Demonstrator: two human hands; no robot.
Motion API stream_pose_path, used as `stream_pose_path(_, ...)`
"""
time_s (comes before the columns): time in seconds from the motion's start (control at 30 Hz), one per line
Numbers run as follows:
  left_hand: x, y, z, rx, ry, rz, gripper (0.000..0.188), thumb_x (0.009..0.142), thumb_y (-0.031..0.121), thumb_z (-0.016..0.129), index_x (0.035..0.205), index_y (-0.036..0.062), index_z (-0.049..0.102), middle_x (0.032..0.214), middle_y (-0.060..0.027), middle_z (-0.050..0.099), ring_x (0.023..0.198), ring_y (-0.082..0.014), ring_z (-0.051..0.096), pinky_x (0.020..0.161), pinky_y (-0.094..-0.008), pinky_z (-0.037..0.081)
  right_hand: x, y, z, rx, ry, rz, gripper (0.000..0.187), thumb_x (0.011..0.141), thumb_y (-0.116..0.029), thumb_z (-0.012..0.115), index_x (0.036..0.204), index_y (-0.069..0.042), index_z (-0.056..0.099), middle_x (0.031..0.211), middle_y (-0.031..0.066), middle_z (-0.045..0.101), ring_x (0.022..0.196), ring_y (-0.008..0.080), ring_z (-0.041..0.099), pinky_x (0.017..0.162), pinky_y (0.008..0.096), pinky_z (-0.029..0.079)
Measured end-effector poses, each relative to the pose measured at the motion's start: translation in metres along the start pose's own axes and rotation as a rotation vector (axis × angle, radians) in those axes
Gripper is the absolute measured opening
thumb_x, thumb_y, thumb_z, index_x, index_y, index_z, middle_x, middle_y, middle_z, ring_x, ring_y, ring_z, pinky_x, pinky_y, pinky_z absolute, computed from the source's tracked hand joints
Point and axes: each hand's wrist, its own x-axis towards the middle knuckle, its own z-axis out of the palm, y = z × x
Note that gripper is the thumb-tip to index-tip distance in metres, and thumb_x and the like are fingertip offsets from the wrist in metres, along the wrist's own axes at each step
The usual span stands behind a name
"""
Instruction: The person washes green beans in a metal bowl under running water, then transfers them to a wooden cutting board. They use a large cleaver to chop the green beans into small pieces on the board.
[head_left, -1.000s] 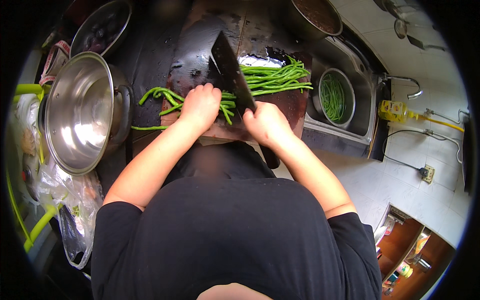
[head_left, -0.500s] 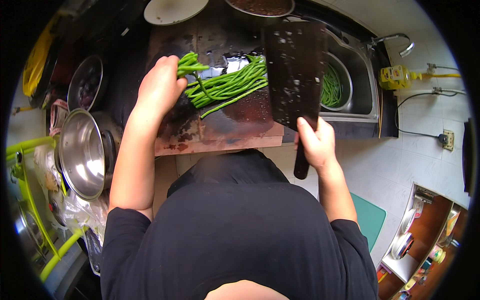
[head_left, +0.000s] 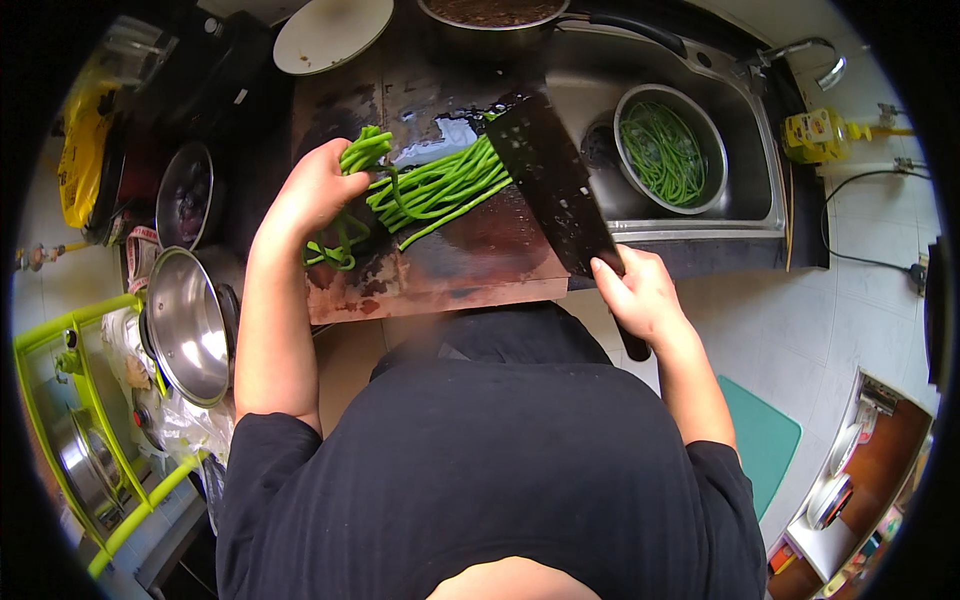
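Since half a second ago, broad dark-metal cleaver [head_left: 548,180] has swung leftward, off the sink side and across the right end of the bean pile; the left hand keeps its bunch.

Far left: yellow plastic bag [head_left: 82,165], lime-green tubular rack [head_left: 135,532]. Next, dark round bowl [head_left: 172,175] with dark purplish round items inside; nearer the person, shiny stainless-steel pot [head_left: 188,335], two-handled.

Farther back, white round plate [head_left: 330,38] by the far edge of the reddish-brown chopping board [head_left: 440,285]. Left hand [head_left: 310,192] above the board's left part, fingers clamped on a small bunch of green beans [head_left: 366,150]. More beans curl just beside the wrist.

Mid-board: pile of long slim green beans [head_left: 440,188], lying slantwise, wet patch behind.

Cleaver blade slants over pile's right end; contact cannot be told. Right hand [head_left: 643,292] has fingers clamped around the handle, thumb near the blade's base.

Right: stainless-steel sink [head_left: 735,120] holding round metal basin [head_left: 715,160], more green beans within. Beyond it, yellow plastic bottle [head_left: 815,137] near the tiled wall.
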Motion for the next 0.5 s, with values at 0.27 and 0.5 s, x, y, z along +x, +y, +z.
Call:
stream_pose_path(0.27, -0.034, -0.036, -0.002, -0.188, 0.041, -0.013, 0.019, 0.075, 0.010, 0.060, 0.088, -0.0014, 0.055, 0.067, -0.0038, 0.054, 0.061, -0.0108, 0.051, 0.058, -0.0278, 0.043, 0.106, -0.064, 0.011, -0.519, 0.172, -0.733, 0.040, 0.070, -0.014, 0.061, 0.110, -0.013, 0.058, 0.079, 0.0110, 0.059, 0.069, 0.0297, 0.060, 0.060, 0.0393, 0.049)
stream_pose_path(0.5, -0.058, -0.054, 0.009, -0.280, 0.088, 0.004, 0.024, 0.075, 0.010, 0.061, 0.095, -0.0023, 0.055, 0.070, -0.0065, 0.057, 0.067, -0.0127, 0.054, 0.062, -0.0289, 0.045, 0.217, -0.074, 0.088, -0.902, -0.005, -1.077, 0.050, 0.075, -0.006, 0.053, 0.120, -0.026, 0.054, 0.083, 0.0079, 0.053, 0.081, 0.0260, 0.055, 0.070, 0.0356, 0.046)
